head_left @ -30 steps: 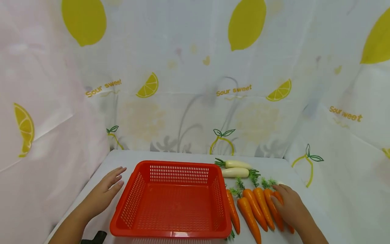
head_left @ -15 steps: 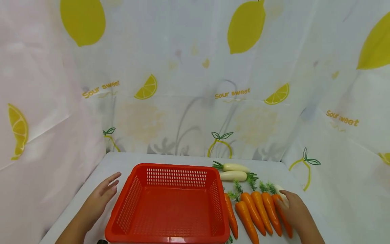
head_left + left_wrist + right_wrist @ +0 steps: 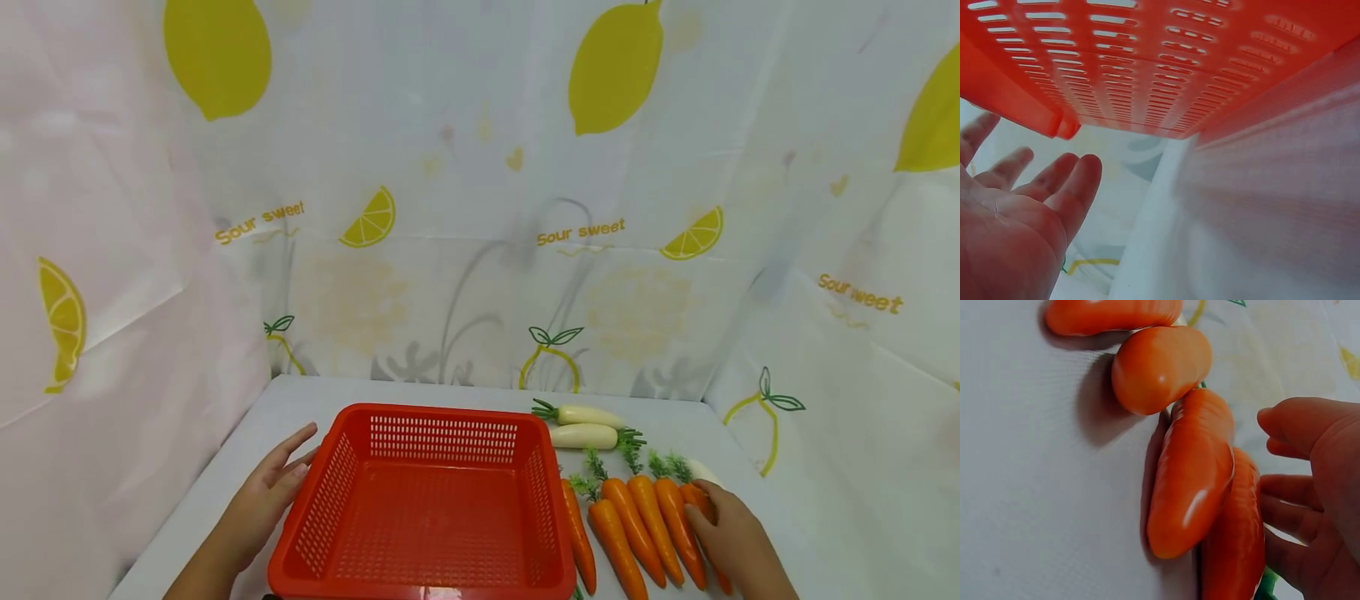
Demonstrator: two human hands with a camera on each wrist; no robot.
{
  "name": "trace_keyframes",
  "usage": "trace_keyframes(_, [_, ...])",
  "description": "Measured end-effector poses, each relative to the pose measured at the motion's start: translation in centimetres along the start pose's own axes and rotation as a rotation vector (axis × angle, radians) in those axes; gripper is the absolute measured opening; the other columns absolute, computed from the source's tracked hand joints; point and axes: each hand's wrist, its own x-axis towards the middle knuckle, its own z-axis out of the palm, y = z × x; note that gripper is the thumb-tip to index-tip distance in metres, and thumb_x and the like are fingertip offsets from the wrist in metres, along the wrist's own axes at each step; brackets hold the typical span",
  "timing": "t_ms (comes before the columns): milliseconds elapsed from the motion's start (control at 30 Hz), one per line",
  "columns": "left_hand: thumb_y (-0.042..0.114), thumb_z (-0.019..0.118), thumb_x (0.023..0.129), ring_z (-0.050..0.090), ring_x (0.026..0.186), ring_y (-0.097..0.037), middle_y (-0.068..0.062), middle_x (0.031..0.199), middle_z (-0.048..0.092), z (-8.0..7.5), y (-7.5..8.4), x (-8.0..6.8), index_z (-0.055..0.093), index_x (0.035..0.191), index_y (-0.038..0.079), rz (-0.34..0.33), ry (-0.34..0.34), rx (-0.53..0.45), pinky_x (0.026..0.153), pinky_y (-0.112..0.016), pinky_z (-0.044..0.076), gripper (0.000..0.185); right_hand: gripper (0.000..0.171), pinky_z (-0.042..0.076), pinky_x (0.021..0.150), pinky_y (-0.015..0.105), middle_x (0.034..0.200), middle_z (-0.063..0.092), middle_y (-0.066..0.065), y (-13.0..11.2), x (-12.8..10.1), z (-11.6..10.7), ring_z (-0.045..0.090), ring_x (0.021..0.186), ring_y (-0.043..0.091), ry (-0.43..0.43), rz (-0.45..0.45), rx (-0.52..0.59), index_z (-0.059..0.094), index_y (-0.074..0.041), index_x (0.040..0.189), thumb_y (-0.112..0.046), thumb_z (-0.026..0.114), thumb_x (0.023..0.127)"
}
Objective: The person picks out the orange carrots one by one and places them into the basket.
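My left hand (image 3: 258, 504) is at the left side of an oblong red plastic basket (image 3: 450, 410), fingers extended with the fingertips right at the rim. In the left wrist view its palm faces the camera, below the slotted basket wall (image 3: 1141, 81). My right hand (image 3: 735, 533) reaches over the rightmost carrot (image 3: 696, 497) in a row of several orange carrots with green tops. The right wrist view has the fingers beside the outer carrot (image 3: 1235, 537), while the thumb stands apart from it; the hand's fingers are not closed round it.
Two white radishes (image 3: 588, 435) with green stems lie behind the carrots, and another pale one (image 3: 703, 473) lies behind the right hand. One carrot (image 3: 579, 542) rests against the basket's right side. A lemon-print cloth (image 3: 450, 208) encloses the white table (image 3: 322, 392) at back and sides.
My left hand has come closer to the basket's left rim. The right hand has shifted slightly nearer to me along the rightmost carrot. The view has tilted a little.
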Motion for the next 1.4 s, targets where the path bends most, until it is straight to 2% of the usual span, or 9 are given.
trace_keyframes(167, [0.018, 0.044, 0.112, 0.049, 0.132, 0.014, 0.013, 0.169, 0.031, 0.3, -0.3, 0.1, 0.025, 0.167, 0.015, 0.076, -0.022, -0.027, 0.091, -0.022, 0.057, 0.058, 0.072, 0.043, 0.104, 0.071, 0.145, 0.052, 0.037, 0.5, -0.3, 0.1, 0.048, 0.131, 0.058, 0.013, -0.021, 0.015, 0.047, 0.01, 0.148, -0.047, 0.057, 0.104])
trace_keyframes(233, [0.017, 0.044, 0.112, 0.045, 0.134, 0.016, 0.02, 0.169, 0.027, 0.3, -0.3, 0.1, 0.026, 0.167, 0.014, 0.094, -0.032, -0.035, 0.093, -0.021, 0.055, 0.058, 0.07, 0.043, 0.105, 0.07, 0.147, 0.051, 0.036, 0.6, -0.5, 0.1, 0.047, 0.133, 0.058, 0.012, -0.026, 0.027, 0.047, 0.009, 0.148, -0.044, 0.056, 0.105])
trace_keyframes(433, [0.012, 0.043, 0.111, 0.045, 0.137, 0.014, 0.01, 0.176, 0.014, 0.4, -0.9, -0.1, 0.026, 0.166, 0.009, 0.093, -0.075, -0.093, 0.094, -0.025, 0.056, 0.057, 0.066, 0.047, 0.102, 0.068, 0.144, 0.055, 0.034, 1.1, -0.6, 0.2, 0.051, 0.131, 0.055, -0.003, -0.052, 0.058, 0.05, 0.008, 0.148, -0.044, 0.056, 0.107])
trace_keyframes(600, [0.008, 0.041, 0.111, 0.047, 0.137, 0.011, 0.021, 0.172, 0.017, 0.6, -1.3, -0.2, 0.024, 0.165, 0.003, 0.087, -0.121, -0.186, 0.094, -0.032, 0.058, 0.057, 0.055, 0.051, 0.097, 0.064, 0.135, 0.064, 0.028, 1.5, -0.5, 0.3, 0.059, 0.123, 0.049, 0.003, -0.08, 0.05, 0.058, 0.004, 0.143, -0.032, 0.067, 0.103])
trace_keyframes(733, [0.008, 0.043, 0.11, 0.049, 0.136, 0.009, 0.022, 0.171, 0.017, 0.8, -1.5, -0.1, 0.026, 0.164, 0.004, 0.069, -0.13, -0.206, 0.093, -0.037, 0.059, 0.057, 0.05, 0.052, 0.098, 0.062, 0.14, 0.062, 0.028, 1.6, -0.3, 0.3, 0.059, 0.126, 0.049, -0.005, -0.09, 0.06, 0.06, 0.0, 0.143, -0.023, 0.07, 0.099])
trace_keyframes(833, [0.008, 0.042, 0.11, 0.052, 0.136, 0.004, 0.02, 0.172, 0.016, 0.9, -1.6, 0.0, 0.025, 0.165, 0.005, 0.062, -0.154, -0.239, 0.093, -0.043, 0.06, 0.057, 0.053, 0.054, 0.096, 0.062, 0.142, 0.059, 0.032, 1.6, -0.3, 0.4, 0.059, 0.127, 0.052, -0.024, -0.069, 0.083, 0.058, 0.0, 0.145, -0.021, 0.071, 0.098])
trace_keyframes(1000, [0.005, 0.037, 0.111, 0.054, 0.139, -0.006, 0.019, 0.173, 0.013, 0.8, -2.0, 0.0, 0.019, 0.166, 0.007, 0.083, -0.218, -0.322, 0.092, -0.05, 0.059, 0.058, 0.064, 0.055, 0.092, 0.063, 0.142, 0.057, 0.035, 1.7, -0.4, 0.8, 0.059, 0.124, 0.054, -0.059, 0.006, 0.105, 0.051, -0.004, 0.151, -0.031, 0.073, 0.097])
trace_keyframes(1200, [0.004, 0.038, 0.11, 0.047, 0.141, 0.003, 0.019, 0.172, 0.014, 0.8, -2.4, 0.0, 0.021, 0.165, 0.004, 0.1, -0.214, -0.305, 0.094, -0.044, 0.059, 0.058, 0.069, 0.053, 0.092, 0.064, 0.146, 0.054, 0.034, 1.9, -0.5, 1.0, 0.056, 0.127, 0.055, -0.066, 0.038, 0.113, 0.047, -0.007, 0.154, -0.037, 0.072, 0.097])
trace_keyframes(1400, [0.004, 0.033, 0.11, 0.038, 0.145, 0.006, 0.013, 0.174, 0.006, 1.0, -2.5, 0.2, 0.018, 0.165, 0.0, 0.123, -0.252, -0.338, 0.1, -0.039, 0.057, 0.057, 0.07, 0.053, 0.092, 0.064, 0.145, 0.054, 0.035, 2.0, -0.5, 0.8, 0.056, 0.126, 0.056, -0.067, 0.049, 0.113, 0.047, -0.007, 0.155, -0.038, 0.073, 0.097])
